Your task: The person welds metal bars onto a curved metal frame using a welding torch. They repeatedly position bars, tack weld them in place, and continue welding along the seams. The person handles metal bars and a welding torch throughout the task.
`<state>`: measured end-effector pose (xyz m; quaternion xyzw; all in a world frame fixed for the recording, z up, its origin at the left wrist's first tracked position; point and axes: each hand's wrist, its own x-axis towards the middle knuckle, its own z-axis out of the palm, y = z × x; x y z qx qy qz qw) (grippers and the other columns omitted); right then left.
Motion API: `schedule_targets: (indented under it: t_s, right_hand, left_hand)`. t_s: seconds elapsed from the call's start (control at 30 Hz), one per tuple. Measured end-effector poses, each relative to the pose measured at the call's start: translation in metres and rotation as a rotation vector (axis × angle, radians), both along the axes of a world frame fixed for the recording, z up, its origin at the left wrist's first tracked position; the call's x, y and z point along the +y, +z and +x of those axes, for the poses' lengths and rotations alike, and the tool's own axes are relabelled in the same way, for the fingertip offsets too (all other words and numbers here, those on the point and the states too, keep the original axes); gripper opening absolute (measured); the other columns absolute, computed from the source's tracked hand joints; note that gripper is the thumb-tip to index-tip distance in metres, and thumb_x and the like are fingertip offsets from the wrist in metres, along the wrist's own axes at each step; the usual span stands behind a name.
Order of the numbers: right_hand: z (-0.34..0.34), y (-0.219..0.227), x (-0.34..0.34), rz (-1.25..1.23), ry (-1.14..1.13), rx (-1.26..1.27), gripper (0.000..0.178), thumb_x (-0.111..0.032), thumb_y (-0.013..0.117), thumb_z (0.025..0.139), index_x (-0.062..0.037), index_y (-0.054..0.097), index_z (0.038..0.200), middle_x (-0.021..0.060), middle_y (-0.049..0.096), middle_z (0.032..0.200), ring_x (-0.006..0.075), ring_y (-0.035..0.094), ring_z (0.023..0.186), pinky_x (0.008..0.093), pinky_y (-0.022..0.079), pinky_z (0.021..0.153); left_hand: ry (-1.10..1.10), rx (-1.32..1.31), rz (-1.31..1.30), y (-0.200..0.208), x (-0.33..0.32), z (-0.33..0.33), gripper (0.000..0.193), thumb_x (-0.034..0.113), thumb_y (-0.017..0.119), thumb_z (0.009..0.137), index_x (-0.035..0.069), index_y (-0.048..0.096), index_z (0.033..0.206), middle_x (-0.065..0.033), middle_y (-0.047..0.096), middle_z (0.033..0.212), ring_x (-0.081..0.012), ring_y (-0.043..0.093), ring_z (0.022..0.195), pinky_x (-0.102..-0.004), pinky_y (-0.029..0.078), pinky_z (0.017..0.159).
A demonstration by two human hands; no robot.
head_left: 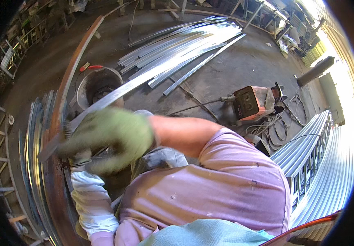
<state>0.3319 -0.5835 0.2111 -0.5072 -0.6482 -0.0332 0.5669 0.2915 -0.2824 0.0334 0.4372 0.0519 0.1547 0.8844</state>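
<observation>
A long silver metal bar slants from the far pile down to the left, where its near end lies across a rusty brown beam. Over this end is my right hand, in a green glove and smeared by motion; its fingers cannot be made out. My left hand is by the beam, below the bar's near end. Its sleeve is white, and most of its fingers are hidden behind the right glove. Whether either hand grips the bar does not show.
Beyond the bar stands a bucket with a red-handled tool at its rim. Silver metal bars lie piled on the floor. An orange-and-black machine with coiled cables sits right, near stacked metal profiles.
</observation>
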Motion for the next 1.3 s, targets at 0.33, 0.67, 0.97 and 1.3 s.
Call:
schedule_targets:
  t_s: [0.33,0.67,0.97,1.3]
  right_hand:
    - [0.118,-0.241,-0.182,0.143,-0.574,1.818,0.095,-0.075,0.058,0.108,-0.0028,0.046,0.169,0.0218,0.054,0.169,0.0401,0.052,0.153,0.0586,0.044,0.128]
    - [0.210,-0.278,-0.122,0.755,-0.493,1.854,0.063,-0.058,0.054,0.112,-0.0009,0.053,0.139,0.0155,0.072,0.117,0.0400,0.071,0.099,0.0663,0.056,0.107]
    - [0.067,-0.088,0.081,0.083,-0.230,0.940,0.063,-0.052,0.067,0.110,-0.0029,0.064,0.149,0.0175,0.070,0.146,0.0341,0.068,0.132,0.0536,0.056,0.113]
    - [0.289,-0.112,0.037,0.042,-0.129,1.072,0.052,-0.043,0.057,0.113,-0.0048,0.064,0.148,0.0190,0.067,0.148,0.0346,0.060,0.141,0.0515,0.044,0.124]
  left_hand:
    - [0.942,-0.082,-0.025,0.188,0.156,-0.170,0.055,0.036,0.055,0.117,0.003,0.056,0.160,-0.0178,0.060,0.162,-0.0359,0.051,0.156,-0.0548,0.034,0.135]
    - [1.363,-0.199,0.092,0.223,0.265,-0.400,0.045,0.032,0.059,0.112,0.001,0.066,0.145,-0.0191,0.068,0.147,-0.0375,0.060,0.143,-0.0610,0.042,0.127]
    - [1.075,-0.304,-0.096,0.130,0.140,-0.323,0.036,0.033,0.070,0.111,0.008,0.073,0.137,-0.0126,0.075,0.134,-0.0329,0.069,0.127,-0.0596,0.053,0.115]
    - [1.386,-0.141,-0.385,0.039,0.134,-0.477,0.015,0.031,0.080,0.104,0.018,0.075,0.109,-0.0020,0.079,0.107,-0.0268,0.076,0.104,-0.0537,0.062,0.099]
